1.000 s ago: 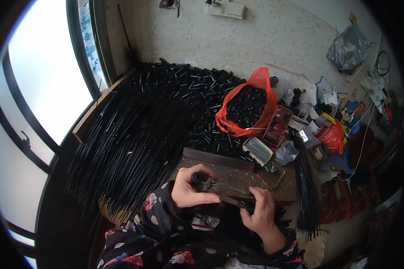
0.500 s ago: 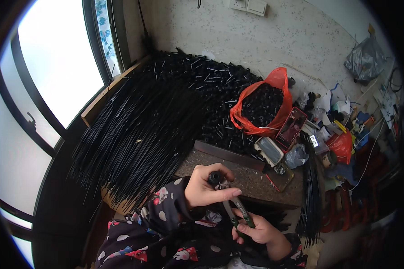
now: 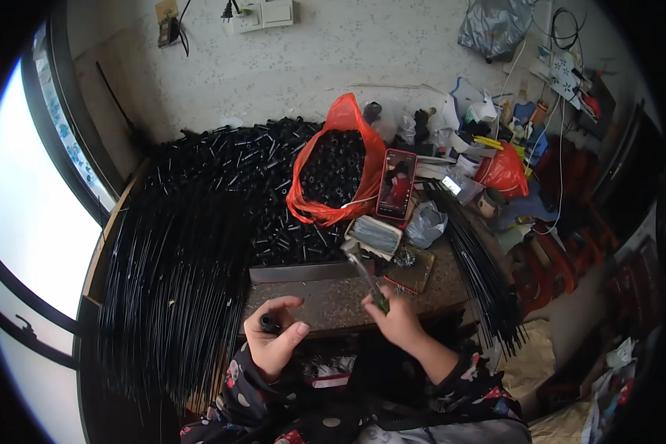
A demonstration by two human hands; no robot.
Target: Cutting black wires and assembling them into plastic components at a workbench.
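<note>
My left hand (image 3: 272, 340) is curled around a short black tubular plastic piece (image 3: 269, 323), its round end showing between thumb and fingers. To its right, my right hand (image 3: 398, 320) grips green-handled pliers (image 3: 365, 272) whose metal head points up and away from me. The plier head is close to an open white box (image 3: 375, 235) of thin grey pieces. Next to that box lies a small flat tray (image 3: 414, 272) with a little heap of shiny metal bits. The pliers are apart from the black piece.
A large heap of black tubular pieces (image 3: 214, 159) covers the back of the table. Long black rods (image 3: 170, 296) lie at left, more (image 3: 481, 266) at right. A red bag (image 3: 297, 189) of black parts stands beside a phone (image 3: 397, 185). A metal strip (image 3: 303, 273) edges the heap.
My view has turned to the right. My right hand has drawn the pliers away from the black piece and moved them forward beside the white box. My left hand still holds the piece.
</note>
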